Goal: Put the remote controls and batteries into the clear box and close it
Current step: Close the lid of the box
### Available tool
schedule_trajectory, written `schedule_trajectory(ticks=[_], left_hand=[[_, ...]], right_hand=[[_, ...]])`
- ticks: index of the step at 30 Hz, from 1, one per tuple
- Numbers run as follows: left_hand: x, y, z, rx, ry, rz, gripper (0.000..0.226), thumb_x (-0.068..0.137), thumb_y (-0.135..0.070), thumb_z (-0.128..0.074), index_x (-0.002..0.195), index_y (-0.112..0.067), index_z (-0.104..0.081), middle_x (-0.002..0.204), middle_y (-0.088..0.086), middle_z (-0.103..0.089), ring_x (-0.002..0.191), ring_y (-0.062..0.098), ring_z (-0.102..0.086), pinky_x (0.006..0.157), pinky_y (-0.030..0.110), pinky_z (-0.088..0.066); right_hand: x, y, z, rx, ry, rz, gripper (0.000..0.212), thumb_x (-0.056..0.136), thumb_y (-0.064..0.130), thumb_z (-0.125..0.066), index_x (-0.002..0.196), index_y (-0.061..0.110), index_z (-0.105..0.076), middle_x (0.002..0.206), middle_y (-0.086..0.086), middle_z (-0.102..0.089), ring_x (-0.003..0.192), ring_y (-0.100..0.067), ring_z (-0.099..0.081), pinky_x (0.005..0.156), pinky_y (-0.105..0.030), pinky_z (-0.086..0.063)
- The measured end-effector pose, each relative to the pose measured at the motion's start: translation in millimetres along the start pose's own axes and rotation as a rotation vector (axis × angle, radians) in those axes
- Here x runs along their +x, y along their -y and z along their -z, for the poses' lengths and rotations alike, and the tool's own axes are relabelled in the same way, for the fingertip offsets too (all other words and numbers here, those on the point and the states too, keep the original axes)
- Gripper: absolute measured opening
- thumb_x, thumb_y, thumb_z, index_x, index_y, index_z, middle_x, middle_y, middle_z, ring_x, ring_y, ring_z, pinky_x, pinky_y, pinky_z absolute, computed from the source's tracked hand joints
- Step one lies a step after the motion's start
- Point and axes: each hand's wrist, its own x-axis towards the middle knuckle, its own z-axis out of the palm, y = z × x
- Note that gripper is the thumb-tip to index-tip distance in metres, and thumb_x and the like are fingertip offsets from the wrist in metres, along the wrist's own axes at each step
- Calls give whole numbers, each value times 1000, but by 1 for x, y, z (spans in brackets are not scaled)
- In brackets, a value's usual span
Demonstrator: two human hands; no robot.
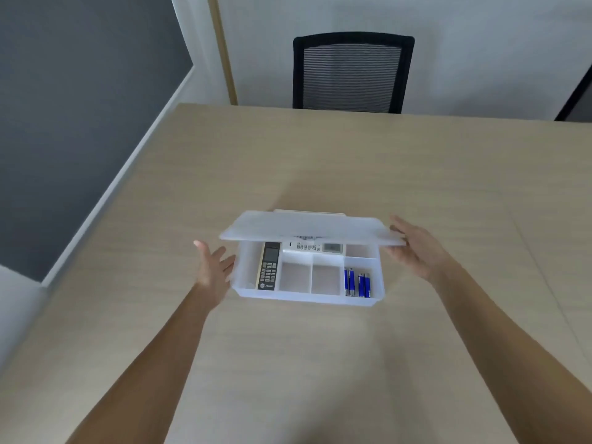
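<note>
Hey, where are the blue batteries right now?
In the head view, the blue batteries lie in the clear box's front right compartment, near the right hand, with two empty compartments to their left.

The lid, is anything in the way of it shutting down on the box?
Nothing visible blocks it. The lid hovers half-lowered over the clear box; both remotes and the batteries lie below the rim. The right hand is at its edge.

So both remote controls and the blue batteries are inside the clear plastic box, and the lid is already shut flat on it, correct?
Not quite. The head view shows the translucent lid raised above the clear plastic box, not shut. Both remote controls and the blue batteries are inside.
</note>
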Motion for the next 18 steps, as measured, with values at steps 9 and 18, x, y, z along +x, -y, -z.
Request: schedule_trajectory(ticks=[9, 18], left_hand=[[-19, 32, -14, 944, -129, -191, 94, 61, -55, -79, 136, -9, -44, 140, 10, -46, 124, 28, -51, 100, 37, -46], [-15, 46, -31, 1179, -208, -288, 102, 70, -37, -81, 142, 6, -23, 149, 18, -23, 135, 36, -32, 107, 39, -37]], right_hand=[[-16, -112, -3, -924, -175, 162, 96, 51, 37, -85, 130, 11, -38, 131, -5, -48, 118, -24, -51, 92, -32, -42], [-7, -118, -17, -1097, -258, 98, 130, 42, 49, -84, 141, -5, -20, 152, -19, -19, 140, -30, -27, 114, -44, -32]])
